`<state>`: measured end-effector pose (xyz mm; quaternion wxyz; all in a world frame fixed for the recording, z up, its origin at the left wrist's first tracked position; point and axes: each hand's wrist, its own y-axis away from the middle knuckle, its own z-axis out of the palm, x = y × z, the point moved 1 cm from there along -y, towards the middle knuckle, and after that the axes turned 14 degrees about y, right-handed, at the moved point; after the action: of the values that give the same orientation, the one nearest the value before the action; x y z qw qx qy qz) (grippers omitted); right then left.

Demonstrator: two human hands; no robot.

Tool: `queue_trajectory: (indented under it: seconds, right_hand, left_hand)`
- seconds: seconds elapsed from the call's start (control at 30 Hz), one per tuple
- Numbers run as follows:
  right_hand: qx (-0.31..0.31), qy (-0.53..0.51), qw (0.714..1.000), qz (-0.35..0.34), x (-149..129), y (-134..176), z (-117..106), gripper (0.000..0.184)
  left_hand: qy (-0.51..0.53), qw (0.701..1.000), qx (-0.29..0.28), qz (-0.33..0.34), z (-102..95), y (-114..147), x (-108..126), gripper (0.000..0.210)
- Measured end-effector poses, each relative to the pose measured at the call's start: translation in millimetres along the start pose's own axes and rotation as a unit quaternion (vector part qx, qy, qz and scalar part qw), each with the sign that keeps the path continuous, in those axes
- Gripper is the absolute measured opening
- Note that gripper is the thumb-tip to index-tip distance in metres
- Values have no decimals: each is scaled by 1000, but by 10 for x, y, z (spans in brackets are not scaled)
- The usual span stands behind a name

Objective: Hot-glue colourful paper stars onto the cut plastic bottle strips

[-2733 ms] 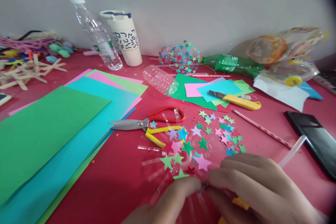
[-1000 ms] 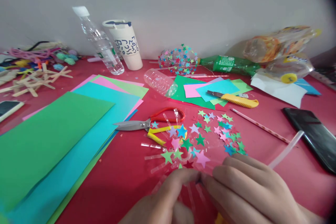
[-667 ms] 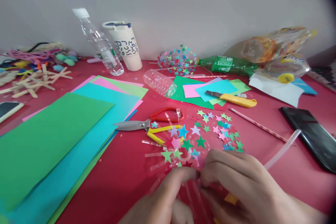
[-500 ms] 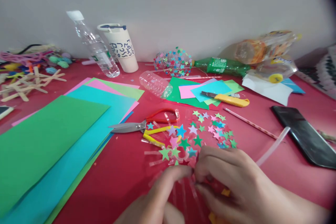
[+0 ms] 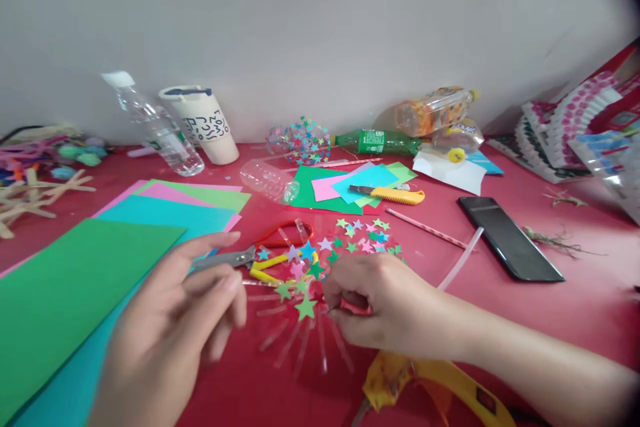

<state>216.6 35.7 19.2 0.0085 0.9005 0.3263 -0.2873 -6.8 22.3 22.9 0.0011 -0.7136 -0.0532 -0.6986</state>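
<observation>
In the head view, my right hand (image 5: 400, 300) pinches at the near right side of a clear plastic piece cut into spreading strips (image 5: 323, 347). What its fingertips hold is too small to make out. Paper stars, such as a light green star (image 5: 306, 308), sit on that plastic piece. My left hand (image 5: 175, 320) is lifted on the left, fingers apart and loosely bent, with nothing visible in it. Just beyond it lie scissors (image 5: 245, 258) with red and yellow handles, partly hidden by that hand. A yellow glue gun (image 5: 455, 383) lies below my right wrist.
Coloured paper sheets (image 5: 85, 260) cover the left. Behind are a water bottle (image 5: 163, 130), a white tumbler (image 5: 210, 127), a cut bottle piece (image 5: 267, 180), a star-covered plastic piece (image 5: 303, 140) and a green bottle (image 5: 373, 141). A yellow cutter (image 5: 395, 195) and a phone (image 5: 510, 240) lie rightward.
My left hand has come away from my right hand and moved left, its fingers opening. The view has shifted, bringing the glue gun more fully into sight.
</observation>
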Motion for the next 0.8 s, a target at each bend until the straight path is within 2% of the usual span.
queue_trajectory:
  seconds: [0.03,0.07,0.2,0.47,0.67,0.8]
  right_hand:
    - [1,3,1000,-2,-2,3,-6,17]
    - [2,5,1000,-4,-4,11,-10,16]
    - [-2,11,1000,-20,2,73,-17,17]
    - [-16,11,1000,0,105,90,-2,14]
    - [-20,16,1000,-2,120,96,-14,12]
    - [-19,13,1000,3,133,91,-39,12]
  left_hand:
    - [-1,999,32,20,7,-91,-15,33]
    - [-7,999,39,35,18,-175,-47,27]
    - [-59,997,-9,43,65,-374,-227,19]
    - [-69,996,20,56,67,-322,-263,27]
    - [-20,1000,-10,-2,30,-370,-310,23]
    - [13,992,-90,-92,69,-323,-321,20]
